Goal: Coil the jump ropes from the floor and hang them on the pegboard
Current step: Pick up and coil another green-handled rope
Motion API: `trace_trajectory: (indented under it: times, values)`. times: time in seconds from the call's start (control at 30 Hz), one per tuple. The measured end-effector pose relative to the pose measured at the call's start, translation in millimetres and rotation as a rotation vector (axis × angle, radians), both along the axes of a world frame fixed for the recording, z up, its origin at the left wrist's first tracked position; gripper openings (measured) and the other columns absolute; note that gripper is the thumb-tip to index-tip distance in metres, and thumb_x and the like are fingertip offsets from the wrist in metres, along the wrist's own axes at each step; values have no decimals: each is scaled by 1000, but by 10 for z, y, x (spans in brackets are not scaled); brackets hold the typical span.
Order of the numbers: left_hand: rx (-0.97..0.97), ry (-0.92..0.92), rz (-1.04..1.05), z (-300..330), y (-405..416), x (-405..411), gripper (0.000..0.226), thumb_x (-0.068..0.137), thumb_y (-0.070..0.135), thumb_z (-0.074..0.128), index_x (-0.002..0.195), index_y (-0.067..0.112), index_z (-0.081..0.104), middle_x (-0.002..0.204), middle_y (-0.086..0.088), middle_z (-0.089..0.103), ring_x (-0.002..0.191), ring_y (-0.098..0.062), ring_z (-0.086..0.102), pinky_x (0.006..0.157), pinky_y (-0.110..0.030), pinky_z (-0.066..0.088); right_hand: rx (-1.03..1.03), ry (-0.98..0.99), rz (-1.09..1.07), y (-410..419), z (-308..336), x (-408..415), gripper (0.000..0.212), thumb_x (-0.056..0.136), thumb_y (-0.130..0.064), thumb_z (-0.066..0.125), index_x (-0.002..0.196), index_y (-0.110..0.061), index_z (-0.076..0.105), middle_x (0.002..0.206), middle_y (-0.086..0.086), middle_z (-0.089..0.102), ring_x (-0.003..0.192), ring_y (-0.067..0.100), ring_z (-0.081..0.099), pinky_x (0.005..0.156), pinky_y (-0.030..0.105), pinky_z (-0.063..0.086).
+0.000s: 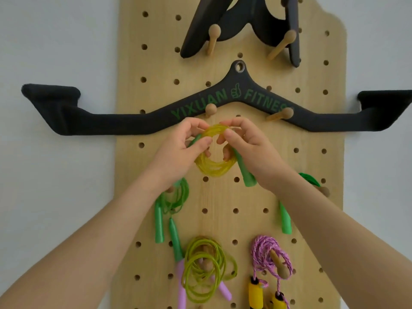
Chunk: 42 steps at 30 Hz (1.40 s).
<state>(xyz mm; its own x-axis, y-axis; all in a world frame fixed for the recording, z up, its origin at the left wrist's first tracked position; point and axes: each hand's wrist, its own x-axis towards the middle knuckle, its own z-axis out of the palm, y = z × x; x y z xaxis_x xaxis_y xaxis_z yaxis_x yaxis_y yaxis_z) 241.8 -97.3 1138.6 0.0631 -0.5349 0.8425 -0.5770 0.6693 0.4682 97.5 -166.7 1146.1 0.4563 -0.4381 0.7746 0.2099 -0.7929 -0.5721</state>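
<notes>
Wooden pegboard (225,197), both hands gripping coiled yellow jump rope (214,169)

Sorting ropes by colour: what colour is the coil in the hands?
Translucent yellow coil, with green handles; head view.

A black bar (124,121) lettered "YIXUAN FITNESS" rests on wooden pegs (210,109) below another black attachment (240,25).

Soft, even daylight fills the scene, with no glare and only faint shadows under the wooden pegs on the pegboard (223,197). The board's straight sides bow outward toward the frame's edges, a wide-angle warp. Detail is slightly smeared everywhere, softest near the board's bottom corners.
</notes>
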Motion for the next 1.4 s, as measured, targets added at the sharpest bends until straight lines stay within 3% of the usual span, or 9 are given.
trace_trajectory:
  times: [0.27, 0.43, 0.5, 0.6, 0.8, 0.93, 1.07, 1.2, 1.4]
  values:
    - [-131, -121, 248, 606, -364, 187, 15, 95, 24, 50, 108, 31, 48, 104, 12, 55, 97, -7, 58, 80, -23, 51, -199, -210, -148, -383, 581, 385, 15, 98, -23, 41, 110, -26, 50, 90, 7, 61, 64, 8, 53, 61, 23, 50]
    - [-162, -154, 422, 728, -628, 303, 18, 95, 23, 50, 113, 25, 51, 108, 10, 50, 98, -3, 47, 70, -3, 37, -303, -234, -338, -673, 747, 605, 11, 97, -25, 44, 101, -30, 53, 95, -2, 56, 84, 16, 58, 76, 33, 54]
    - [-207, -178, 490, 683, -755, 336, 22, 94, 23, 52, 115, 23, 56, 112, 5, 53, 100, -6, 49, 77, -9, 38, -350, -221, -404, -795, 725, 653, 13, 96, -25, 46, 103, -27, 57, 100, -1, 51, 86, 15, 56, 77, 32, 52]
    - [-313, -165, 631, 570, -920, 351, 27, 93, 24, 54, 118, 17, 62, 110, 1, 51, 93, -7, 47, 75, -11, 35, -478, -248, -537, -940, 611, 719, 21, 97, -25, 45, 109, -19, 61, 105, -2, 43, 84, 7, 46, 71, 15, 41]
    - [-436, -166, 777, 455, -1039, 299, 30, 96, 27, 47, 118, 14, 63, 107, -3, 53, 76, -9, 46, 58, -8, 31, -706, -326, -861, -1079, 467, 882, 27, 92, -25, 36, 92, -9, 57, 90, 9, 52, 70, 22, 50, 50, 29, 34]
    - [-404, -244, 883, 475, -1006, 277, 32, 98, 29, 42, 120, 15, 60, 112, -5, 52, 76, -13, 45, 54, -18, 28, -878, -242, -1088, -1066, 488, 851, 12, 84, -13, 53, 95, -8, 57, 83, 12, 57, 68, 28, 52, 53, 30, 30]
    - [-292, -274, 929, 449, -947, 244, 38, 100, 31, 35, 135, 22, 46, 121, -4, 45, 77, -13, 43, 53, -19, 26, -773, 21, -1010, -956, 483, 716, 25, 96, -16, 41, 120, -13, 46, 111, 9, 51, 97, 27, 49, 68, 32, 33]
    - [-219, -399, 941, 353, -773, 215, 49, 99, 35, 34, 147, 26, 24, 138, -6, 38, 114, -23, 44, 82, -33, 41, -677, 90, -910, -807, 356, 597, 47, 99, -28, 36, 144, -17, 27, 138, 7, 41, 123, 26, 40, 95, 37, 39]
    - [-116, -409, 814, 273, -442, 135, 65, 95, 36, 44, 149, 22, 10, 153, -3, 23, 140, -25, 18, 110, -43, 25, -574, 55, -921, -388, 245, 462, 60, 92, -23, 46, 146, -14, 21, 148, 7, 30, 131, 26, 34, 106, 38, 32]
